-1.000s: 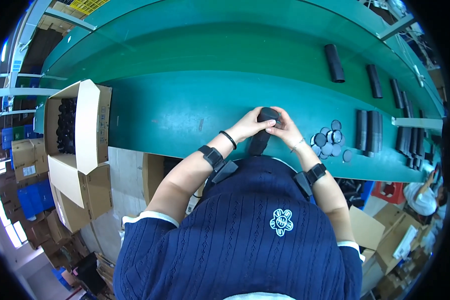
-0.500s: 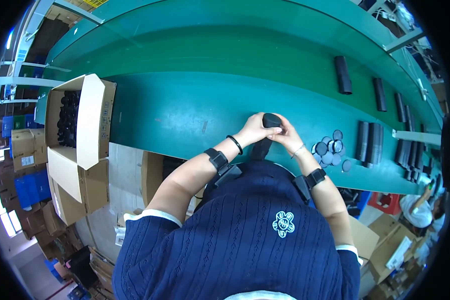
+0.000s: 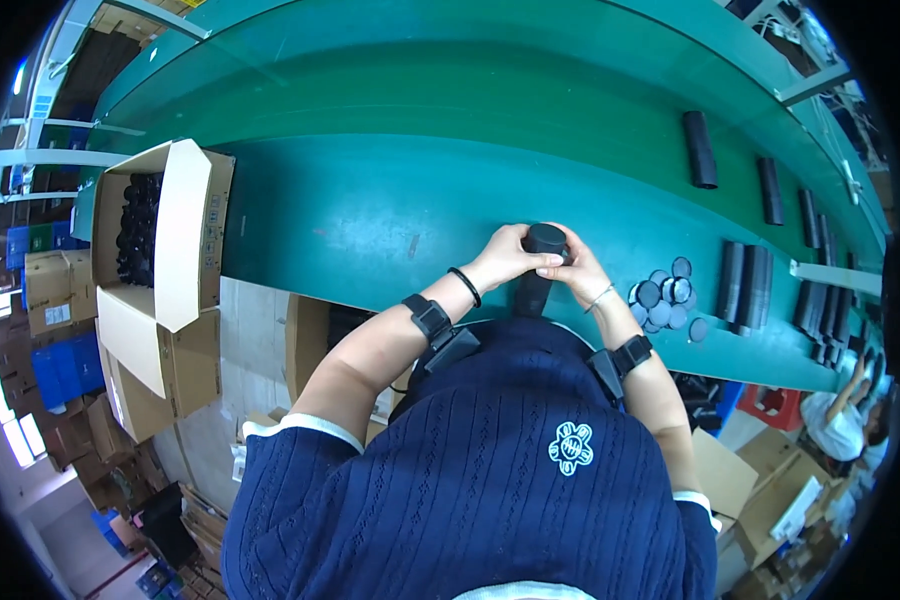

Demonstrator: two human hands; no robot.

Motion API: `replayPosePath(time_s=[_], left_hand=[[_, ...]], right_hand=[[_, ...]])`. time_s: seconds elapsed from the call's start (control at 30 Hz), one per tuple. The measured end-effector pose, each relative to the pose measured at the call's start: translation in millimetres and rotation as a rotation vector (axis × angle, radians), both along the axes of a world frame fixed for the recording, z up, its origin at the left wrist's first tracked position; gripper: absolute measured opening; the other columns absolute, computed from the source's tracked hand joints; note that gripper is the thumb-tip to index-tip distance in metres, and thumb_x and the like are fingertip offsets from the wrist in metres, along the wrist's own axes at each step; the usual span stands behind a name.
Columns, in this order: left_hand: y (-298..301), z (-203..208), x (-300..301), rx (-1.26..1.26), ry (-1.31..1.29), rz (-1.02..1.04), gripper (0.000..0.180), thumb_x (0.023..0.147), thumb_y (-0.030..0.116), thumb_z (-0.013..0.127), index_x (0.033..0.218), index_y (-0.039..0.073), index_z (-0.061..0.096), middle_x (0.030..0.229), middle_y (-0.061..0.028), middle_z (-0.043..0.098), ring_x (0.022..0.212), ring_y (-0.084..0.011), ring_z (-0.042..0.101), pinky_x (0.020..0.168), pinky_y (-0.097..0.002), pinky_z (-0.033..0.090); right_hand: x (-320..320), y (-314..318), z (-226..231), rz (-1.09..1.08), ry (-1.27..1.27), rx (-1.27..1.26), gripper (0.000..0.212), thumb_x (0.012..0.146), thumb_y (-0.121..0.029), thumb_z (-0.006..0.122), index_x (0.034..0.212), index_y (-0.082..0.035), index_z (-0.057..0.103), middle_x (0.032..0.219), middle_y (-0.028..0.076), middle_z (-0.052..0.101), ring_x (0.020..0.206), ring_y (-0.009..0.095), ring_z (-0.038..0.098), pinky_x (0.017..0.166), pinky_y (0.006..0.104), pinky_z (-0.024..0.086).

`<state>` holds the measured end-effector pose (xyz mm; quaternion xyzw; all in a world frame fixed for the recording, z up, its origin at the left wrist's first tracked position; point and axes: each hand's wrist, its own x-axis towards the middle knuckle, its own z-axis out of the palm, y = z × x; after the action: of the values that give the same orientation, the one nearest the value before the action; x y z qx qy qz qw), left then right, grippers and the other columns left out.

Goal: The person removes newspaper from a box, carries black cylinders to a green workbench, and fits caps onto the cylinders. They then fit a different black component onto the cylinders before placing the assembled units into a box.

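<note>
Both hands meet at the bench's near edge around a black tube [image 3: 532,298], which points up and away from my body. A round black cap [image 3: 545,236] sits on its upper end. My left hand [image 3: 504,258] grips the tube's top from the left, fingers curled and thumb across the front. From the right, my right hand [image 3: 582,274] closes on the same end, its thumb near the left one. Fingers behind the tube are hidden. To the right of my right hand lies a loose pile of round dark discs [image 3: 651,294], like caps, some with shiny rims.
Black tubes [image 3: 755,290] lie side by side on the green bench [image 3: 370,230] at right, and several more rest on the belt strip [image 3: 450,95] behind. An open cardboard box [image 3: 182,235] with black parts stands at left. Another person [image 3: 832,425] is at far right.
Both hands remain around the capped end, with only a slight shift of grip. The tube's lower part has swung a little to the right. The view has shifted slightly.
</note>
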<state>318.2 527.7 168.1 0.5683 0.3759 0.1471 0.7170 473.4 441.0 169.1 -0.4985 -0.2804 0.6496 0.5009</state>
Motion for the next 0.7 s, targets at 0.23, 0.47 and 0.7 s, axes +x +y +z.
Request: replayPosePath(time_s=[0.23,0.47,0.7], left_hand=[[1.6,1.5,-2.9,0.001,0.038,-0.063,0.046,0.073,0.025,0.083,0.106,-0.002,0.064,0.097,-0.0101,0.068,0.088,-0.0162,0.064,0.079,-0.0310,0.052],[-1.7,4.2,-19.3,-0.158,-0.156,-0.081,0.056,0.081,0.024,0.077,0.124,-0.002,0.051,0.113,-0.0082,0.062,0.101,-0.0152,0.059,0.088,-0.0306,0.049],[-12.2,-3.4,-12.8,-0.173,-0.049,0.046,0.069,0.080,0.034,0.077,0.128,-0.003,0.042,0.115,-0.0139,0.057,0.109,-0.0218,0.056,0.090,-0.0373,0.048]], right_hand=[[-2.5,-0.2,-11.9,0.030,-0.169,0.035,0.070,0.068,0.007,0.077,0.130,-0.002,0.048,0.110,0.004,0.061,0.096,0.014,0.061,0.086,0.0296,0.051],[1.1,2.7,-2.8,0.091,-0.036,0.030,0.065,0.075,0.006,0.072,0.133,-0.003,0.044,0.124,0.010,0.055,0.113,0.018,0.054,0.093,0.0308,0.048],[-2.6,0.6,-6.4,0.143,-0.591,0.011,0.074,0.071,-0.007,0.079,0.134,0.001,0.041,0.118,0.013,0.058,0.101,0.023,0.061,0.082,0.0337,0.053]])
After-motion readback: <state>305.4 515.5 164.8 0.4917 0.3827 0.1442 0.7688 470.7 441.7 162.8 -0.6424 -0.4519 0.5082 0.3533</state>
